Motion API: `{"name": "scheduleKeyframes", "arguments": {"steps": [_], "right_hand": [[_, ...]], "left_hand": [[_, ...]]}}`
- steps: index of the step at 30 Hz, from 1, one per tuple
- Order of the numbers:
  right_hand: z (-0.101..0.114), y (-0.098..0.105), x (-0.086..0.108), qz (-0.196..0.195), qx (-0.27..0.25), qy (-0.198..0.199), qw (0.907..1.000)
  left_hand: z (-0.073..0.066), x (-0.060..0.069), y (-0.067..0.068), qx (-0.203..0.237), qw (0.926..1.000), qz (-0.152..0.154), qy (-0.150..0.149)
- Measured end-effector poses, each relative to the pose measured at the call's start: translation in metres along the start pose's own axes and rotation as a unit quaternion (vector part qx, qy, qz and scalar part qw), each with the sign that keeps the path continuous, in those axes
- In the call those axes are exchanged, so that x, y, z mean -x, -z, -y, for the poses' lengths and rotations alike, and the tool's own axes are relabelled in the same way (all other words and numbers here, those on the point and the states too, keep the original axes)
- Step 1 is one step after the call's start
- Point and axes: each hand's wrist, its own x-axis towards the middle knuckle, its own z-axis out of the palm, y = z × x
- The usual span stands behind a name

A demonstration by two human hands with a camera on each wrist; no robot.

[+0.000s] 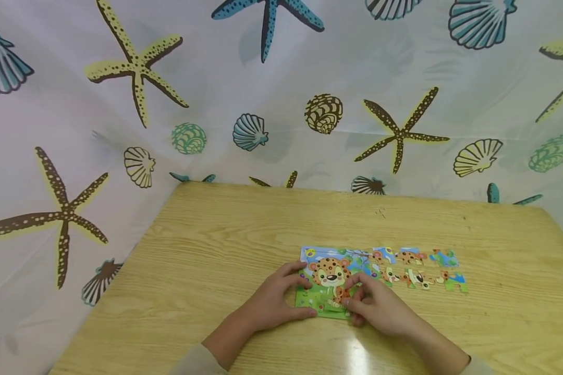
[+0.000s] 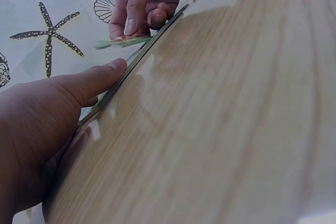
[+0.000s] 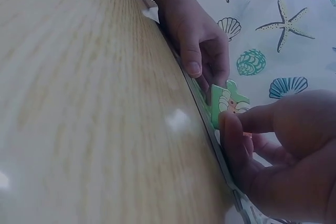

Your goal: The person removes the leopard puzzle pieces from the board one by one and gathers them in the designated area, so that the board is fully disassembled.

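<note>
A flat jigsaw puzzle board (image 1: 305,299) with a spotted leopard cub picture lies on the table. Along its left side rests my left hand (image 1: 274,299), fingers spread over the edge and thumb lying along the lower left corner. Between thumb and fingertips, my right hand (image 1: 380,307) pinches a green puzzle piece (image 3: 223,100) with a bit of the cub's paws on it. That piece is held tilted, just above the lower middle of the board. The right hand hides the board's lower right part.
Right of the board, several loose puzzle pieces (image 1: 443,258) lie in two rows on the wood-grain table (image 1: 216,234). A white curtain (image 1: 281,94) printed with starfish and shells hangs along the table's back and left sides.
</note>
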Motion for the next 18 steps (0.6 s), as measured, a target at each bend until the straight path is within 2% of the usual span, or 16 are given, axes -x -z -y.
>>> {"name": "scheduleKeyframes", "arguments": {"steps": [10, 18], "right_hand": [[-0.0002, 0.0019, 0.0023, -0.003, -0.012, 0.01, 0.9999], [0.0014, 0.0046, 0.0011, -0.002, -0.031, 0.001, 0.9995]], "left_hand": [[-0.0007, -0.0003, 0.0006, 0.002, 1.0, 0.001, -0.004], [0.001, 0.001, 0.0016, -0.001, 1.0, 0.002, 0.0]]}}
